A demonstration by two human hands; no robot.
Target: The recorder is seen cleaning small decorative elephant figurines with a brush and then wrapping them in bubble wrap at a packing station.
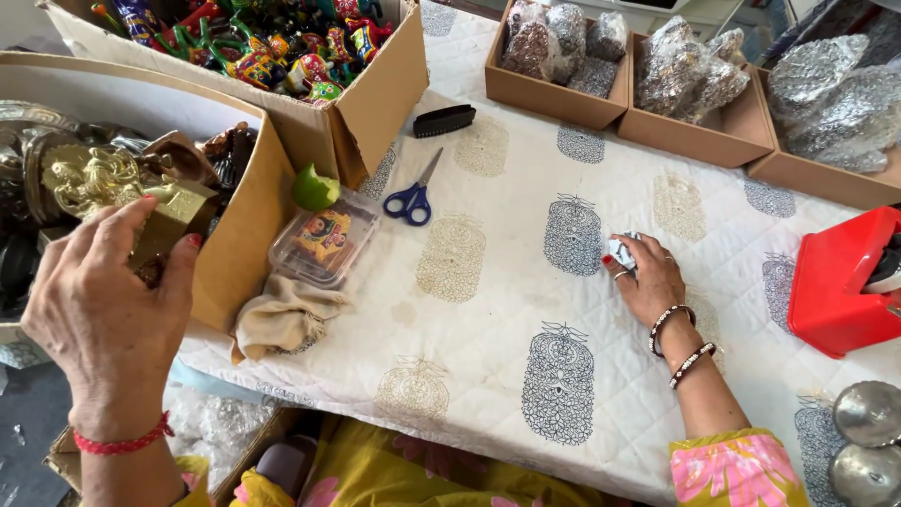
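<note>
My left hand [108, 310] grips a small brass figurine [122, 192] by its square base, holding it over an open cardboard box [246, 225] of dark metal items at the left. My right hand [648, 277] rests on the white quilted tablecloth [488, 310] at centre right, fingers closed around a small crumpled white cloth or paper [620, 250]. Bangles ring the right wrist and a red thread the left.
Blue-handled scissors [413, 197], a black brush [444, 120], a lime piece [314, 188], a clear plastic container [324, 239] and a beige rag [282, 319] lie nearby. A box of colourful toys [282, 47], trays of foil-wrapped items [676, 75], a red device [840, 282], and metal bowls [868, 437] surround.
</note>
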